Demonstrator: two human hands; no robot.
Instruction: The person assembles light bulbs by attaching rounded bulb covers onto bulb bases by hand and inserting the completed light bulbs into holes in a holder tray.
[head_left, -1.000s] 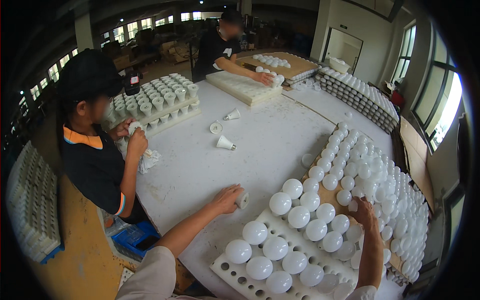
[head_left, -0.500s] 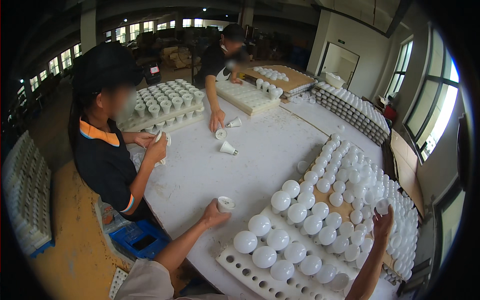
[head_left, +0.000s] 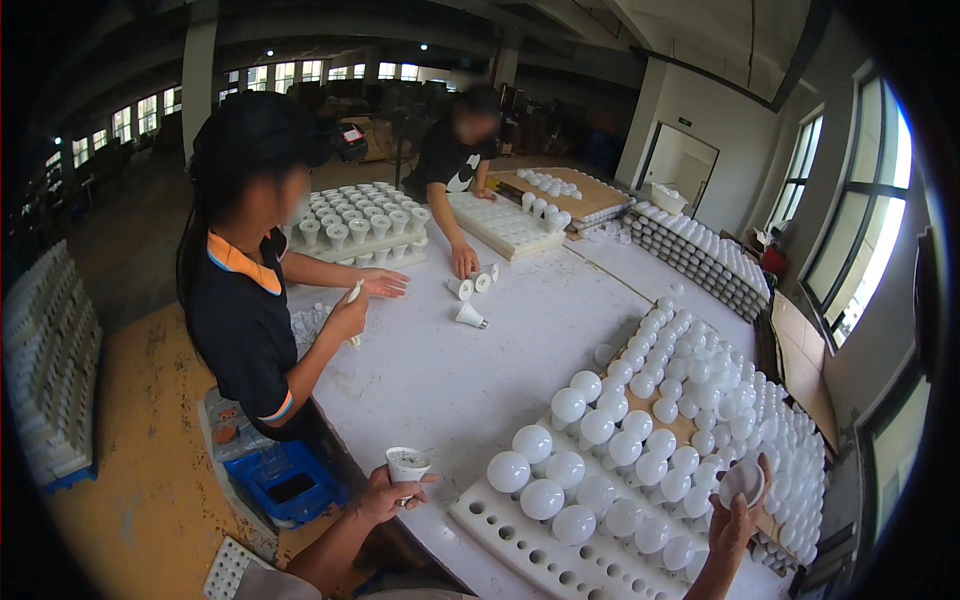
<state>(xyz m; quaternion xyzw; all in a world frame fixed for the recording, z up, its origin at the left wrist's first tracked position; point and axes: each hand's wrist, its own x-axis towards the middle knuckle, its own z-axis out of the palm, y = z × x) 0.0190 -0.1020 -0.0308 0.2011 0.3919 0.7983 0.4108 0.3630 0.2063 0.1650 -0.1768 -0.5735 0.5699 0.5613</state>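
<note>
My left hand (head_left: pixel 385 497) is closed around a white bulb base (head_left: pixel 408 464), held upright over the near table edge with its wide top facing up. Inside the top lies a flat disc with small parts on it. Over at the right, my right hand (head_left: pixel 738 518) grips a white bulb cover (head_left: pixel 742 485) by its sides, tilted so its round opening shows. Below and left of that hand, a white foam tray (head_left: pixel 497 520) with round holes carries rows of finished-looking round bulbs (head_left: pixel 574 524). Behind it spreads a large pile of white bulb covers (head_left: pixel 700 368).
Across the table (head_left: pixel 400 370), a co-worker at left (head_left: pixel 240 300) holds a thin white piece. Another person (head_left: pixel 465 150) reaches toward several bulb bases (head_left: pixel 471 317). Trays of bases (head_left: pixel 370 222) and stacked bulbs (head_left: pixel 690 245) stand farther back. A blue bin (head_left: pixel 285 480) sits beside the table.
My left hand has drawn back toward me with the bulb base. My right hand has come nearer and left with the cover, turning its opening into view. The left co-worker's far hand has opened.
</note>
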